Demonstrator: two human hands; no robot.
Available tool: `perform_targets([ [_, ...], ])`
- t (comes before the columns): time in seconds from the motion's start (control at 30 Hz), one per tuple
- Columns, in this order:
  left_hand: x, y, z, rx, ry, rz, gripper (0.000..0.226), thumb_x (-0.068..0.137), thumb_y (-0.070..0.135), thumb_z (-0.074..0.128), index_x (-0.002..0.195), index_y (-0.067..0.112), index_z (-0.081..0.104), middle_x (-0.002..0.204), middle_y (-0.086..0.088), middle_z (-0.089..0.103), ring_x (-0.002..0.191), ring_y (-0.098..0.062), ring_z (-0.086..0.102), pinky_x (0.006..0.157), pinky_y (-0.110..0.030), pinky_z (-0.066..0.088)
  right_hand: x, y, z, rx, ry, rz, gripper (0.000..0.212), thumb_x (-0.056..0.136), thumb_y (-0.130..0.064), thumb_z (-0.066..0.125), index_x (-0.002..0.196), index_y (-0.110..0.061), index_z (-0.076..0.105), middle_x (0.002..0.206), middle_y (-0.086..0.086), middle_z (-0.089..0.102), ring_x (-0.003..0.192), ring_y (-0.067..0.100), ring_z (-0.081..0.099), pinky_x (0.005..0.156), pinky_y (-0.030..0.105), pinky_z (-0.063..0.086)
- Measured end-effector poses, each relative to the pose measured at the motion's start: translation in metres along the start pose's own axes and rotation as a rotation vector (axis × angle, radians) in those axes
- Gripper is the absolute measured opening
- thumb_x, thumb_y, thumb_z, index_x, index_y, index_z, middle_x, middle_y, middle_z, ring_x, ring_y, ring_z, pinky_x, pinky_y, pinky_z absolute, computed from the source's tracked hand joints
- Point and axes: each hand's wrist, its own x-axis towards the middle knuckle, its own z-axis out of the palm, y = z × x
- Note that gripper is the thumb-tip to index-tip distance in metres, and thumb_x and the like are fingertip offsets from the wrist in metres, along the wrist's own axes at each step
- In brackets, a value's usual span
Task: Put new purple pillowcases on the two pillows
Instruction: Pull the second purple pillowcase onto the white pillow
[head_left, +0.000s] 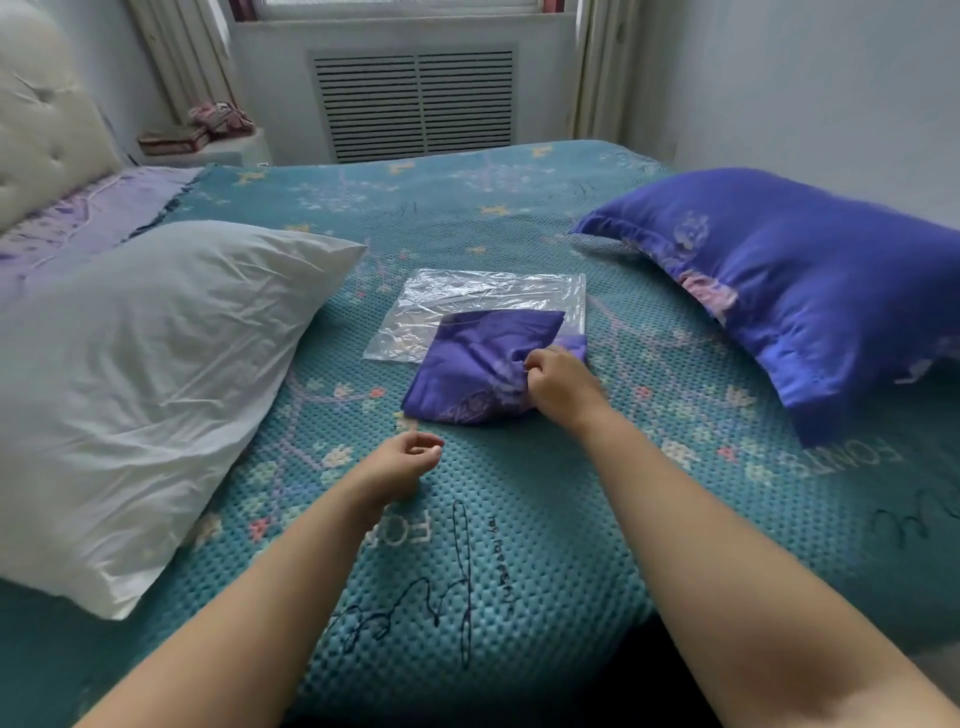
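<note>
A teal bedspread (519, 519) carries a white pillow (130, 389), purple pillow (805, 291), plastic bag (467, 296) and folded pillowcase (467, 374).

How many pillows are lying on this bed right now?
2. A bare white pillow lies on the left side of the bed, and a pillow in a purple case lies on the right. Its right end runs out of frame; nothing suggests a hidden third.

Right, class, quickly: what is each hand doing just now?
Left hand: loosely curled, empty, above the teal bedspread.
Right hand: pinching the folded purple satin pillowcase.
</note>
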Motion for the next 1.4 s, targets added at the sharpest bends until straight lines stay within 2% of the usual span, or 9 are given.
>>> perform_targets([
  [0.17, -0.002, -0.009, -0.008, 0.098, 0.113, 0.012, 0.022, 0.091, 0.004, 0.053, 0.110, 0.013, 0.059, 0.090, -0.006, 0.060, 0.077, -0.015, 0.053, 0.063, -0.018, 0.042, -0.014, -0.001, -0.041, -0.140, -0.257, 0.232, 0.032, 0.088, -0.019, 0.045, 0.111, -0.005, 0.064, 0.114, 0.017, 0.064, 0.104, 0.030, 0.062, 0.094, 0.038, 0.049],
  [0.33, 0.002, -0.007, -0.011, 0.029, 0.255, -0.016, 0.030, 0.090, 0.009, 0.055, 0.120, 0.007, 0.054, 0.100, -0.007, 0.063, 0.086, -0.020, 0.060, 0.070, -0.026, 0.044, -0.040, 0.007, -0.040, -0.418, -0.061, 0.349, 0.041, 0.092, -0.015, 0.044, 0.132, -0.006, 0.038, 0.132, 0.021, 0.041, 0.118, 0.041, 0.049, 0.094, 0.047, 0.041],
  [0.43, -0.001, -0.005, -0.008, -0.081, 0.149, -0.003, 0.030, 0.095, 0.024, 0.054, 0.122, 0.010, 0.051, 0.110, -0.009, 0.060, 0.087, -0.019, 0.058, 0.068, -0.028, 0.044, -0.044, -0.017, -0.024, -0.204, 0.004, 0.155, 0.026, 0.093, -0.019, 0.044, 0.115, -0.008, 0.055, 0.110, 0.013, 0.059, 0.092, 0.029, 0.057, 0.077, 0.036, 0.044],
  [0.6, -0.006, 0.000, -0.010, -0.183, -0.027, -0.097, 0.022, 0.093, 0.033, 0.057, 0.078, 0.017, 0.060, 0.067, 0.002, 0.057, 0.054, -0.008, 0.046, 0.050, -0.020, 0.031, -0.064, -0.047, 0.009, 0.186, -0.454, 0.166, 0.033, 0.098, -0.030, 0.046, 0.102, -0.003, 0.065, 0.089, 0.009, 0.068, 0.062, 0.022, 0.064, 0.055, 0.030, 0.054],
  [0.73, -0.015, 0.004, 0.001, -0.047, -0.127, -0.002, 0.016, 0.090, 0.027, 0.062, 0.077, 0.018, 0.066, 0.058, 0.006, 0.059, 0.048, -0.003, 0.049, 0.047, -0.019, 0.028, -0.071, -0.051, 0.019, 0.200, -0.570, 0.169, 0.043, 0.089, -0.045, 0.060, 0.094, -0.004, 0.067, 0.082, 0.013, 0.066, 0.071, 0.026, 0.071, 0.058, 0.035, 0.060],
  [0.87, -0.018, 0.009, 0.007, 0.018, -0.075, 0.095, 0.020, 0.092, 0.021, 0.058, 0.073, 0.018, 0.062, 0.059, 0.006, 0.058, 0.054, -0.005, 0.051, 0.047, -0.016, 0.033, -0.072, -0.050, 0.016, 0.210, -0.489, 0.172, 0.022, 0.091, -0.016, 0.059, 0.072, -0.004, 0.062, 0.067, 0.015, 0.062, 0.070, 0.032, 0.071, 0.061, 0.037, 0.060],
  [0.97, -0.012, 0.014, 0.007, -0.120, 0.073, 0.055, 0.022, 0.093, 0.008, 0.047, 0.074, 0.015, 0.056, 0.070, -0.002, 0.057, 0.066, -0.013, 0.051, 0.056, -0.023, 0.038, -0.069, -0.053, 0.010, 0.359, -0.363, 0.243, 0.023, 0.093, -0.006, 0.047, 0.072, -0.008, 0.057, 0.067, 0.015, 0.061, 0.064, 0.034, 0.069, 0.058, 0.041, 0.059],
  [1.2, -0.001, 0.022, -0.035, -1.032, 0.524, -0.010, 0.036, 0.088, 0.003, 0.030, 0.103, -0.008, 0.060, 0.097, -0.022, 0.064, 0.084, -0.032, 0.064, 0.070, -0.033, 0.054, -0.041, -0.040, -0.023, 1.742, -0.224, 0.508, 0.038, 0.092, -0.010, 0.027, 0.120, -0.001, 0.052, 0.103, 0.021, 0.061, 0.091, 0.033, 0.062, 0.068, 0.045, 0.058],
  [1.4, -0.006, 0.005, -0.125, -0.448, 0.908, -0.037, 0.031, 0.097, 0.008, 0.035, 0.115, -0.006, 0.056, 0.101, -0.015, 0.054, 0.093, -0.021, 0.053, 0.075, -0.031, 0.041, -0.013, 0.034, -0.081, 1.460, 0.117, 0.545, 0.017, 0.072, -0.005, 0.042, 0.083, -0.006, 0.055, 0.074, 0.016, 0.061, 0.074, 0.030, 0.060, 0.053, 0.036, 0.057],
])
